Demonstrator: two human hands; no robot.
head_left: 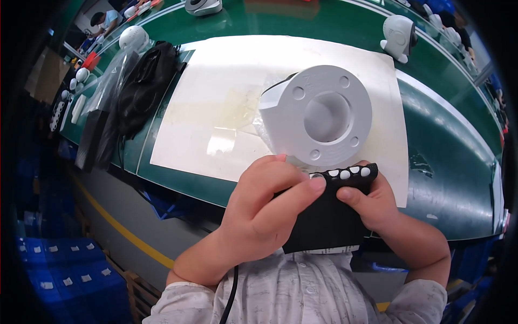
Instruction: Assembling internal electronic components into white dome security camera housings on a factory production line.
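Black sheet (326,224) | left hand (265,205) pinching edge | right hand (376,204) gripping side | housing (291,121) marks unreadable

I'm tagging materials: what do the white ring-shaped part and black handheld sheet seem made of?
White ring-shaped part: likely moulded plastic, matte, judging by its even surface and round recesses. Black handheld sheet: dull, with little shine; perhaps rubber, foam or coated card, unclear.

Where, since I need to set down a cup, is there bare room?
Mostly bare: white sheet between black bag and white housing; green bench right of the sheet. Crowded: around the bag, and below the housing, where left hand and right hand flank a black piece.
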